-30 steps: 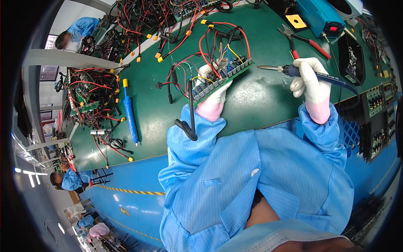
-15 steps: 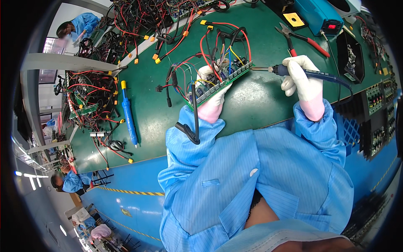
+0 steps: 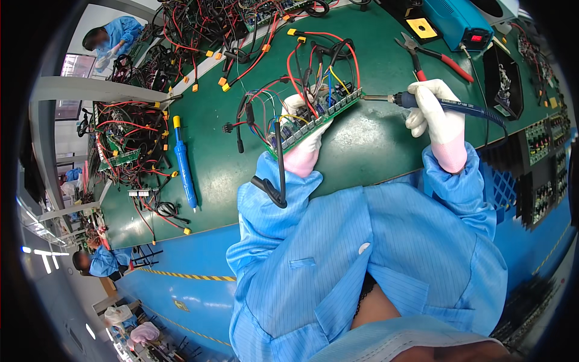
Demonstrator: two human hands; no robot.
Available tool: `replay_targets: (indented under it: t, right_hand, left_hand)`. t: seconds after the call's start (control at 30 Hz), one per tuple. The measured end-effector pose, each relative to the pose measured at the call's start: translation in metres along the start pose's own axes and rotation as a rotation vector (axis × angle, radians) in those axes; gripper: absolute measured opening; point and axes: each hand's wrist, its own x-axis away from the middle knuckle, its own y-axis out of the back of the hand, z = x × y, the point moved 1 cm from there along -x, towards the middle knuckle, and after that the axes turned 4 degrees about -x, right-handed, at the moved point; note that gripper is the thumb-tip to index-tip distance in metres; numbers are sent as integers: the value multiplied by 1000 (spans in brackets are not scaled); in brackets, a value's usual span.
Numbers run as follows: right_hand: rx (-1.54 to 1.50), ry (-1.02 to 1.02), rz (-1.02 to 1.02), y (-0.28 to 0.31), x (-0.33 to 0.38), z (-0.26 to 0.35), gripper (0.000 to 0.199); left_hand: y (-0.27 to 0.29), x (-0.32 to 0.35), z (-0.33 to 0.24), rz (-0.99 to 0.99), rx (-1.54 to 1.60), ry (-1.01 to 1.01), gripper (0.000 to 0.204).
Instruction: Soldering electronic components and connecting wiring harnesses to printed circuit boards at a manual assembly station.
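My gloved left hand [image 3: 306,149] holds a green circuit board [image 3: 313,125] tilted above the bench, and the board covers part of the fingers. Red, black, blue and yellow wires rise from it, some ending in yellow connectors [image 3: 293,32]. A thick black cable [image 3: 281,163] hangs off its near left end. In my gloved right hand [image 3: 435,111] is a soldering iron [image 3: 403,99], gripped like a pen. The iron's metal tip points left and reaches the board's right end; whether they touch I cannot tell.
Pliers with red handles [image 3: 446,60] lie beyond my right hand, near a blue soldering station [image 3: 461,27] and a black parts box [image 3: 503,84]. A blue solder sucker [image 3: 184,163] rests on the green bench [image 3: 217,181] at left. Wired boards [image 3: 123,139] pile up behind it.
The soldering iron and my right hand have shifted very slightly to the right. My left hand and the board hold almost still.
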Motion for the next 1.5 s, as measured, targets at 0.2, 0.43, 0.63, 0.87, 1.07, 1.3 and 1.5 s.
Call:
replay_targets:
  t: [0.2, 0.43, 0.63, 0.87, 1.07, 1.3, 1.5]
  right_hand:
    - [-24, 8, 5, 3, -2, -2, 22]
    - [-1, 12, -31, 3, -3, 0, 24]
    - [-4, 16, -20, 2, -2, -2, 24]
    - [-5, 13, 4, 3, -2, -1, 23]
    - [-34, 9, 38, 5, -1, -2, 21]
    - [-31, 11, 58, 5, -4, -3, 23]
    - [-97, -24, 15, 21, -23, 2, 26]
  left_hand:
    - [-1, 0, -2, 1, -1, 4, 55]
    - [-2, -1, -2, 5, 40, -39, 55]
    - [-7, -2, -2, -68, 9, -36, 51]
    - [-4, 0, -3, -45, -37, 12, 52]
    - [-6, 0, -3, -70, -11, 1, 51]
    - [-7, -2, -2, -68, -26, -18, 51]
    - [0, 0, 1, -32, 55, -5, 55]
